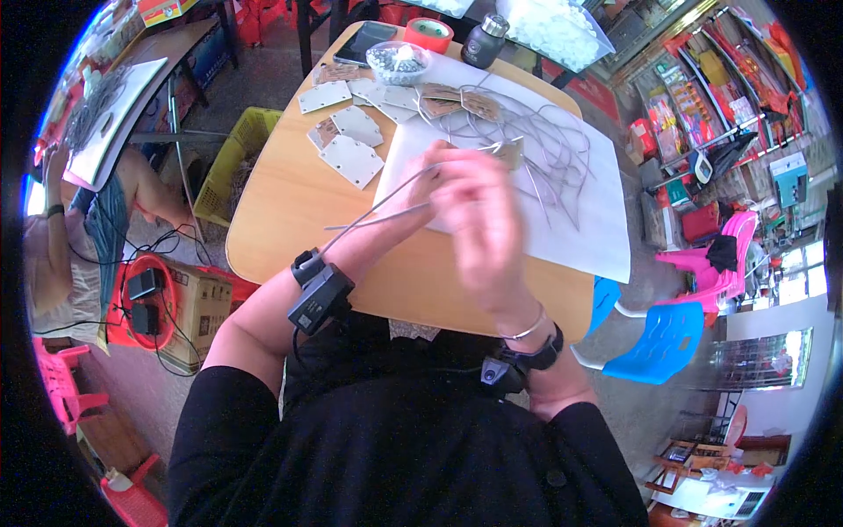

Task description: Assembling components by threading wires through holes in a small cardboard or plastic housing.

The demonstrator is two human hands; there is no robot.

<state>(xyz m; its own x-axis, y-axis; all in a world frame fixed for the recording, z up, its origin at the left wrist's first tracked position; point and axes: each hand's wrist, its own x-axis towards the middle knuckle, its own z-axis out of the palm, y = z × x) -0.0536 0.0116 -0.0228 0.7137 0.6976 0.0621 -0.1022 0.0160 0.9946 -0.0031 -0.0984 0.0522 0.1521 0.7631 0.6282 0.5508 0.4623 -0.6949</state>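
Note:
My left hand (425, 186) is raised over the table, closed round a thin grey cord (378, 200). Both ends of this cord trail out past my left wrist, and another stretch sticks out on the right towards a small brownish piece (509, 155). Crossing in front of the left hand, my right hand (479, 211) is smeared by motion, so its grip is unclear. It hides part of the left fingers. More grey cords (562, 167) lie tangled on a white sheet (606, 233). Several white and brown cards with small holes (351, 162) are spread on the table's left.
On the wooden table (281, 220), a clear bowl of small parts (398, 63), red tape roll (428, 35), phone (365, 44) and dark bottle (486, 41) stand at the back. A yellow crate (237, 167) is at left, a blue chair (654, 342) at right. Another person's arm (57, 237) shows far left.

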